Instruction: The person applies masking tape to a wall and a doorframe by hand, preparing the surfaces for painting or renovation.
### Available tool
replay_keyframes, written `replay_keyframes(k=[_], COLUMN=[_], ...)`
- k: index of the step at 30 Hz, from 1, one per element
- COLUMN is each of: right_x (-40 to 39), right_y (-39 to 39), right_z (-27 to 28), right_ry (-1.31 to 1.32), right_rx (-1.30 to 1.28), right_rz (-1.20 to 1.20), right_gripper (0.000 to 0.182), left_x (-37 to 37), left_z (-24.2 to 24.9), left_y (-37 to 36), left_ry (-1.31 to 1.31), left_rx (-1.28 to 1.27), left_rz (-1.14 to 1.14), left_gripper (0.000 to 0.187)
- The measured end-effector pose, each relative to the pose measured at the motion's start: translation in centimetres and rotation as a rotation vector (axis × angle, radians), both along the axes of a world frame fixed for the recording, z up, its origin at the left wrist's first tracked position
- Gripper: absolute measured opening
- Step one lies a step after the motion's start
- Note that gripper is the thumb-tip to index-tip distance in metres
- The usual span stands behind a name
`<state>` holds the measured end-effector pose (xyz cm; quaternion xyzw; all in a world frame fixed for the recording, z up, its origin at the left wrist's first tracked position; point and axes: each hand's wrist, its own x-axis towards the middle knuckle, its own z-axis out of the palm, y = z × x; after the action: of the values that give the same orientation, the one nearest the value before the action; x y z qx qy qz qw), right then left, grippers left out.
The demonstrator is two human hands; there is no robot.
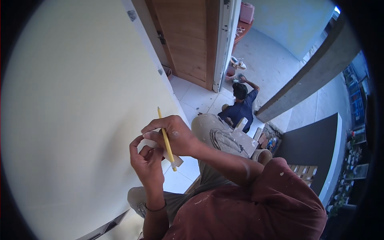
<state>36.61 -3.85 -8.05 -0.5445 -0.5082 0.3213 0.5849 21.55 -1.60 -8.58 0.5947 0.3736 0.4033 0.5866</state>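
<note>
A yellow pencil (167,146) lies across my right hand (176,134), point up and eraser end down, gripped near the thumb. Pale specks dot the back of this hand. Just below it, my left hand (147,160) has its fingers curled in a pinch, with a dark band around the wrist. A small pale flat piece (177,161) runs between both hands and sticks out beneath the pencil's lower end; most of it is hidden by the fingers. Both hands are close in front of a cream wall (80,120).
A wooden door (188,36) stands beyond the wall's edge. Below on the tiled floor (192,96), a person in a dark shirt (242,100) crouches near buckets (230,74). A concrete column (308,76) and a dark panel (308,144) are on the right. A paint-spattered board (245,142) is beside my knee.
</note>
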Motion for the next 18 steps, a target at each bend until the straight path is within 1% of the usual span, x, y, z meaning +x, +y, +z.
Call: replay_keyframes(k=[2, 4, 5, 7, 8, 11, 12, 15, 16, 18], right_x=[-0.7, -1.1, -1.0, -0.2, 0.3, 0.8, 0.6, 1.8, 1.8, 2.5], right_y=[-0.1, 0.2, 0.0, -0.6, -0.9, -1.6, -1.8, -2.9, -3.4, -4.4], right_z=[-1.4, -3.7, -4.5, -5.3, -4.7, -0.6, 1.3, 7.5, 9.4, 12.9], right_ry=[0.086, 0.137, 0.122, 0.080, 0.118, 0.246, 0.317, 0.220, 0.308, 0.323], right_rx=[0.086, 0.231, 0.259, 0.322, 0.284, 0.335, 0.319, 0.270, 0.185, 0.108], right_rz=[-0.040, -0.074, -0.039, 0.040, 0.120, 0.129, 0.079, 0.019, 0.014, 0.000], right_gripper=[0.035, 0.054, 0.064, 0.083, 0.096, 0.096, 0.077, 0.051, 0.033, 0.031], left_x=[0.1, -0.3, -0.4, -1.1, -0.2, 1.1, 1.2, 3.4, 3.4, 5.3], left_z=[0.3, 1.4, 2.0, 3.0, 4.6, 9.3, 10.8, 16.4, 17.6, 21.5], left_y=[0.9, 2.6, 3.4, 5.7, 5.8, 6.9, 7.4, 7.3, 7.6, 6.9], left_ry=[0.027, 0.012, -0.005, 0.017, -0.013, -0.036, -0.013, 0.010, 0.011, 0.020], left_rx=[-0.013, -0.010, 0.007, 0.121, 0.144, 0.153, 0.125, 0.062, 0.048, 0.038], left_rz=[0.058, 0.052, 0.070, 0.044, 0.054, -0.017, -0.059, -0.060, -0.089, -0.056], left_gripper=[0.038, 0.042, 0.042, 0.035, 0.030, 0.025, 0.025, 0.022, 0.020, 0.019])
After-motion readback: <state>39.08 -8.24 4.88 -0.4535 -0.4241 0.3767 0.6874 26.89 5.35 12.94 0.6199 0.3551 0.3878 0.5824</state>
